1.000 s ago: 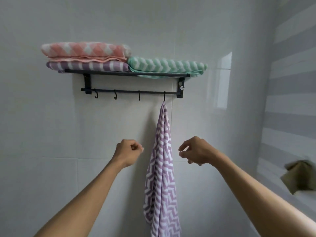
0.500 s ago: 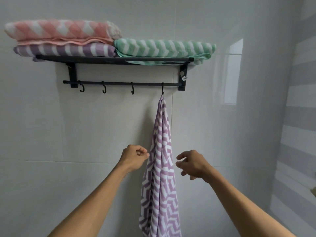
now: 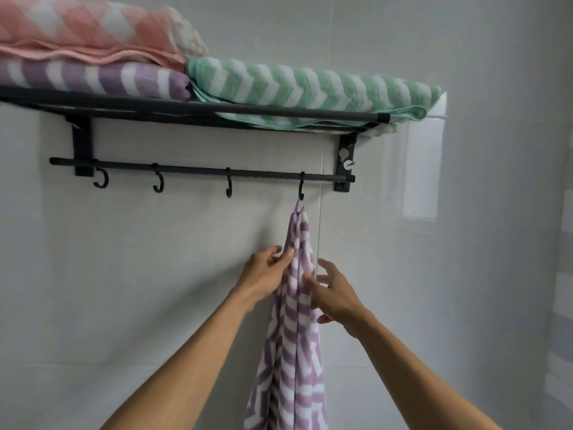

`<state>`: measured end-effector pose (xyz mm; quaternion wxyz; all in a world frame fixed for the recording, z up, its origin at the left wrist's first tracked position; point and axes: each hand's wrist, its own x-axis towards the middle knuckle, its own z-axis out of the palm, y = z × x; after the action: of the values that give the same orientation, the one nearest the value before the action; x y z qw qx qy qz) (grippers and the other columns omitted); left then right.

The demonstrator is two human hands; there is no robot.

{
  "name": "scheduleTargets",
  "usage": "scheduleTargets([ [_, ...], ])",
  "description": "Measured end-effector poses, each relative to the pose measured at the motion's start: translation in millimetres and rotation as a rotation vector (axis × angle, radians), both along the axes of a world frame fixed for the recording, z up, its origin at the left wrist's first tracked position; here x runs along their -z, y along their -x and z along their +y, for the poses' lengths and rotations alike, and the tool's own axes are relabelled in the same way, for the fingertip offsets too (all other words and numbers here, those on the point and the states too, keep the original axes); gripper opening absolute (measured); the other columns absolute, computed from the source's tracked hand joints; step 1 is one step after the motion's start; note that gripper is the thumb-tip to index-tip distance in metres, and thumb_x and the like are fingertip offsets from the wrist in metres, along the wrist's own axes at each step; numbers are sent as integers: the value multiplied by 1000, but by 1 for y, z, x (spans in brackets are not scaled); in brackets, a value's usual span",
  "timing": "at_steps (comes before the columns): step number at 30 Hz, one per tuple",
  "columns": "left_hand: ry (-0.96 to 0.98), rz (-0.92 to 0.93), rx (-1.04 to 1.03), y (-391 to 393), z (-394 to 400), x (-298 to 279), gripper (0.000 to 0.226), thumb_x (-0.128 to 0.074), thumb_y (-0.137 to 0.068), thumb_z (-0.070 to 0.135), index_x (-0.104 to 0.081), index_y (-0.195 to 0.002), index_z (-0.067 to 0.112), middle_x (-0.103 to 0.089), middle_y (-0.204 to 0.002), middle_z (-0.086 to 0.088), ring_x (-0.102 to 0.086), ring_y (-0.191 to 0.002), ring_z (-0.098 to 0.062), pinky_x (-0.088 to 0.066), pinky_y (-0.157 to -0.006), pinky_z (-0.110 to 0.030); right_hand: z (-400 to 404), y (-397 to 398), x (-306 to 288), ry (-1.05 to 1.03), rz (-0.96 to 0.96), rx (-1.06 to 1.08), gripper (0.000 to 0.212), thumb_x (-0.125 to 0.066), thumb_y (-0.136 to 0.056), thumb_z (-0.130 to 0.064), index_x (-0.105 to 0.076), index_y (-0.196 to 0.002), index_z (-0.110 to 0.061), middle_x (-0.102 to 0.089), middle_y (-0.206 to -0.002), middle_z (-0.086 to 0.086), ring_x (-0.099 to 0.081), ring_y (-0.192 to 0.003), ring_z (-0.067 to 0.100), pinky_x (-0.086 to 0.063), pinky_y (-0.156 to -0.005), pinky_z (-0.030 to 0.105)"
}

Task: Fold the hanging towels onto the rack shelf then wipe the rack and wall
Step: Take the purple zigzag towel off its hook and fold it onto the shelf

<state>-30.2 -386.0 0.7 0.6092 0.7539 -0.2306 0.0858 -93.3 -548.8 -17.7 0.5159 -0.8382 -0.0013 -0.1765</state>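
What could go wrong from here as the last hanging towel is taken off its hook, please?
1. The purple towel hangs by a small loop on the hook; pulling downward could snag or strain it.
2. The left hand and right hand sit well below the loop, so the towel might drop once freed.
3. The green towel overhangs the shelf edge; bumping it could dislodge it.

A purple-and-white chevron towel hangs bunched from the rightmost hook of the black rack; three folded towels lie on its shelf.
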Motion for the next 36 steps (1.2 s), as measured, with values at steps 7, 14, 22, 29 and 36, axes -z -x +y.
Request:
scheduleTargets([
  [7, 44, -174, 10, -16, -17, -25, 10, -66, -96, 30, -66, -102, 22, -73, -89, -6, -70, -78, -20, -57, -68, -32, 0, -22, -21, -59, -234, 35, 16, -60, -95, -21, -65, -110, -23, -69, -96, 10, -73, -85, 31, -62, -71, 55],
  [14, 171, -357, -55, -11, -15, -53, 16, -72, -91, 15, -60, -90, 25, -68, -100, -3, -67, -86, -21, -59, -73, -37, -4, -25, -53, -146, -456, 125, 9, -60, -94, -11, -57, -87, -15, -64, -95, 15, -64, -72, 34, -56, -56, 40],
  [22, 285, -283, -61, 5, 0, -40, 19, -72, -80, 39, -57, -85, 30, -71, -90, -10, -59, -75, -15, -56, -73, -45, -13, 0, -37, -94, -403, 98, 24, -77, -85, -29, -58, -76, -18, -65, -74, 4, -61, -67, 20, -53, -57, 36],
  [29, 513, -87, -162, 32, 18, -26, 14, -67, -90, 15, -57, -84, 23, -67, -81, -3, -59, -74, -18, -52, -73, -37, -15, 37, 16, -151, 23, -284, 63, -88, -71, -47, -66, -98, 5, -73, -95, 20, -71, -89, 39, -59, -86, 48],
  [36, 659, 2, -383, 83, 44, -32, 16, -61, -92, 12, -60, -87, 27, -69, -98, -4, -65, -84, -18, -56, -81, -31, -4, 96, 101, 88, 420, -503, 45, -86, -79, -24, -71, -117, -7, -74, -115, 15, -70, -108, 37, -60, -88, 41],
])
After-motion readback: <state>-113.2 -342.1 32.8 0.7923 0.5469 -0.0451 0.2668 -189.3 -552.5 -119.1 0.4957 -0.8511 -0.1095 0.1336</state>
